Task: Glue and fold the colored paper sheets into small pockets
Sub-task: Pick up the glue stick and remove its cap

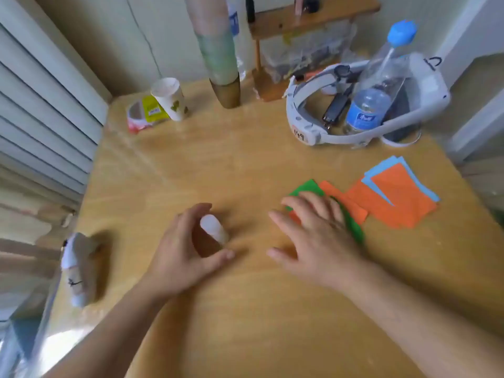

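Lying on the wooden table [245, 165] at right of centre, the colored paper forms a loose spread: a green sheet [351, 227] nearest the middle, orange sheets [395, 205] overlapping it to the right, and pale blue sheets [381, 166] showing beneath the far orange one. The right hand [313, 230] rests flat on the green sheet, fingers straight and spread wide, the thumb on bare wood near the table's middle. To the left, the left hand [180, 255] curves around a small white glue stick [214, 227] that stands tilted on the table; thumb and fingers arc wide on either side, and whether they touch it cannot be told. At the far right stands a clear water bottle [373, 105] with a blue cap and label, set inside the loop of a white head-mounted device [308, 132]; a dark object lies within the same loop, too blurred to identify. At the far left, a white paper cup [170, 98] stands just beside a red and yellow pack [141, 115]. A thick roll [218, 50] rises upright from the far centre, beside a small wooden shelf [313, 16]. A blurred white object [77, 268] sits at the near left edge.
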Tool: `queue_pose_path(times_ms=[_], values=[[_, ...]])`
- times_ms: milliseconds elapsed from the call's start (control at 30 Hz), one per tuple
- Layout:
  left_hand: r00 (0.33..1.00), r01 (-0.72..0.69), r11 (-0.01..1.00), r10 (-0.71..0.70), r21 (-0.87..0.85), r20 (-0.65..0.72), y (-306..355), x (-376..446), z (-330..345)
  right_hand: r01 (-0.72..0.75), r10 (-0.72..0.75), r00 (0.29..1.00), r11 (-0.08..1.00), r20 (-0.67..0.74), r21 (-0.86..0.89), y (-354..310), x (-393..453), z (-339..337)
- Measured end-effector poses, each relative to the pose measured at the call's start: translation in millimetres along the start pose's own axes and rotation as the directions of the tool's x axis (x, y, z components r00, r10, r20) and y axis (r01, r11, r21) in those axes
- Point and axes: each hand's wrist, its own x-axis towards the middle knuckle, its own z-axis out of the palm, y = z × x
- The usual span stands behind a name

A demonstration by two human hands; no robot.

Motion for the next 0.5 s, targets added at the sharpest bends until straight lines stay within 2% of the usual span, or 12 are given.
queue_pose_path(times_ms=[67,167,267,367,433,500], values=[[0.996,-0.068,0.997,0.069,0.023,-0.048,-9,5,9,-0.013,0.014,1.000,0.996,0.012,-0.090,-3,-5,10],[0.986,-0.144,0.981,0.154,0.131,-0.070,-21,7,18,-0.002,0.007,0.999,0.993,0.040,-0.119,2,-4,17],[0.982,-0.109,0.973,0.137,0.202,-0.131,-24,1,25,-0.009,0.013,0.999,0.993,0.031,-0.120,3,-9,18],[0.987,-0.076,0.980,0.100,0.183,-0.122,-21,3,24,-0.008,0.010,1.000,0.996,0.012,-0.093,-2,-13,18],[0.991,-0.051,0.986,0.069,0.160,-0.111,-16,-7,23,0.008,-0.006,1.000,0.988,0.009,-0.156,-7,-13,18],[0.992,-0.016,0.995,0.029,0.102,-0.125,-3,-17,21,-0.003,0.006,1.000,0.956,0.011,-0.293,-15,-22,9]])
